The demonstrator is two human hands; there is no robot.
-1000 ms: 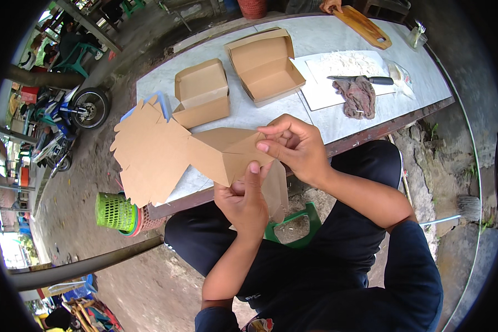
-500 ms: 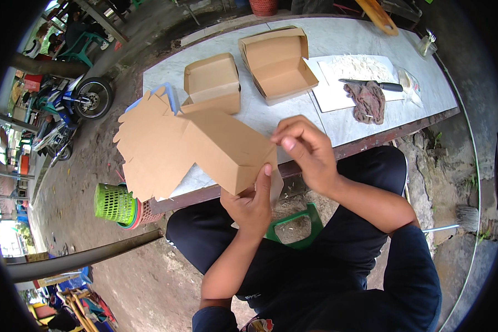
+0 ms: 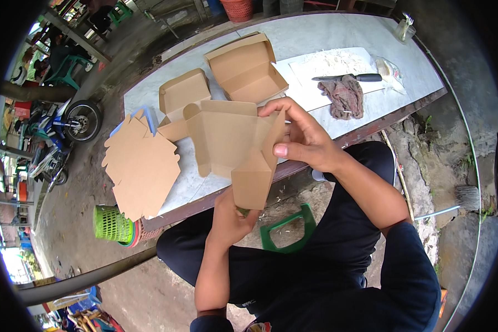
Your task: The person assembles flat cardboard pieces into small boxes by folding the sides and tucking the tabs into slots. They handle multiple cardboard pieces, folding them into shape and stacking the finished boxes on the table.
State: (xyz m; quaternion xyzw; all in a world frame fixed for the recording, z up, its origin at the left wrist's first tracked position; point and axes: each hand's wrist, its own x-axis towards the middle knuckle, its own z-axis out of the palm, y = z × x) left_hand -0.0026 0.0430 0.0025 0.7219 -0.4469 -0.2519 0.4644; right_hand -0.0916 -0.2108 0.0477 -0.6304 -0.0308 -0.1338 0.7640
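Note:
Between my hands, above the table's front edge, is a partly folded brown cardboard box [image 3: 227, 138], its inside turned up toward me. My left hand [image 3: 231, 221] grips its near end from below, the fingers partly hidden by the cardboard. My right hand [image 3: 304, 135] pinches the right side wall, thumb on the near face and fingers at the far edge. To the left lies a stack of flat cardboard blanks [image 3: 141, 169]. Beyond my hands stand two folded boxes with raised lids, a smaller one [image 3: 182, 94] and a larger one [image 3: 243, 66].
On the marble-topped table [image 3: 310, 33], at the right, a black-handled knife [image 3: 365, 77] and a crumpled cloth [image 3: 343, 97] lie by a white board with pale shreds. A glass with forks [image 3: 405, 30] stands at the far right corner. Green baskets [image 3: 112, 223] sit below the left edge.
The held box has turned from its outside to its open inside, with side walls now raised. My right hand has closed onto its side. The view has shifted slightly.

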